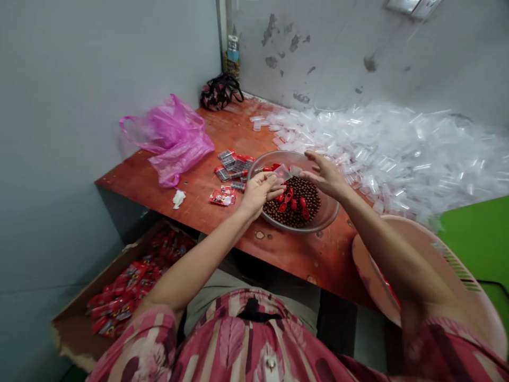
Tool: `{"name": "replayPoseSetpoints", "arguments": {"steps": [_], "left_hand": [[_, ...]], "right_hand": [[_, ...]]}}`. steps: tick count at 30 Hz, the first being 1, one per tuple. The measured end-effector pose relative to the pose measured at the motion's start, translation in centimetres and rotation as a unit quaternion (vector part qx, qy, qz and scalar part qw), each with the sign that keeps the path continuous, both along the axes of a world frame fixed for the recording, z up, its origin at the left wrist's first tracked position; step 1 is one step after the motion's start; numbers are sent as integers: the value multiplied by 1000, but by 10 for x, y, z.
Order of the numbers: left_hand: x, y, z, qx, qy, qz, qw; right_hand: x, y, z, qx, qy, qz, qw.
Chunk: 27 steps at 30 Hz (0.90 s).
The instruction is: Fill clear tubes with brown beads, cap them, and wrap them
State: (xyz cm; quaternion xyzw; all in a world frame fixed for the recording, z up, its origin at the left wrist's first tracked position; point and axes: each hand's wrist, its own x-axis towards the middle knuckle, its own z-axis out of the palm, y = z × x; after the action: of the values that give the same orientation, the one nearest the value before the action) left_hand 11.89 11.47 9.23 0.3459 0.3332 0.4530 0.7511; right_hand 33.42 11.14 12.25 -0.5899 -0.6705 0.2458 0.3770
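Observation:
Over the left side of a round bowl (323, 224), my left hand (259, 192) pinches a small clear plastic case (281, 174). My right hand (326, 176) is above the bowl's right rim, fingers apart, its thumb side beside another small clear piece (295, 170); whether it grips that piece is hard to tell. Brown round beads (292, 217) fill the bottom of the bowl, with several red plastic pieces (288, 195) lying on them. Left of the bowl are small filled packs with red tops (238, 164) and a flat red packet (222, 197).
A heap of clear plastic cases (397, 148) covers the table's right part. A pink bag (175, 138), white tissue (178, 199) and dark pouch (219, 91) lie left. Below is a cardboard box (73, 323) of red packets; a pink basket (421, 239) stands right.

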Motion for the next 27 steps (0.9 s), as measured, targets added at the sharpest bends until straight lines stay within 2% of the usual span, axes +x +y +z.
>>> {"name": "replayPoseSetpoints", "arguments": {"steps": [3, 5, 8, 10, 12, 14, 15, 16, 18, 20, 21, 23, 25, 27], "left_hand": [[1, -6, 8, -38, -56, -63, 996], [2, -10, 11, -48, -84, -103, 990], [3, -14, 13, -41, -84, -141, 986], [1, -12, 9, -6, -25, -154, 988], [-3, -8, 2, 75, 68, -120, 988], [-8, -3, -9, 167, 145, -49, 974], [-10, 0, -14, 201, 168, -19, 965], [-11, 3, -19, 222, 185, 2, 957], [-12, 7, -26, 242, 208, 19, 948], [-12, 8, -30, 255, 222, 30, 941], [-12, 8, -31, 258, 223, 35, 939], [-12, 7, -30, 253, 214, 36, 943], [-13, 5, -29, 239, 202, 36, 949], [-14, 4, -29, 231, 192, 42, 953]], "right_hand": [[-32, -16, -2, -73, 194, 81, 975], [-49, -26, -3, -91, 277, 87, 953], [-60, -33, -5, -74, 326, 57, 941], [-57, -34, -3, -53, 313, 44, 947], [-46, -33, 1, -41, 232, 44, 971], [-34, -32, 3, -60, 48, 79, 994], [-29, -33, 2, -84, -76, 110, 987], [-26, -34, 0, -112, -205, 142, 962], [-27, -37, -9, -159, -421, 186, 873], [-38, -39, -23, -177, -541, 200, 798], [-46, -38, -31, -171, -567, 201, 780], [-62, -33, -44, -154, -565, 217, 781], [-74, -24, -52, -150, -512, 226, 815], [-77, -16, -57, -166, -414, 216, 869]]}}
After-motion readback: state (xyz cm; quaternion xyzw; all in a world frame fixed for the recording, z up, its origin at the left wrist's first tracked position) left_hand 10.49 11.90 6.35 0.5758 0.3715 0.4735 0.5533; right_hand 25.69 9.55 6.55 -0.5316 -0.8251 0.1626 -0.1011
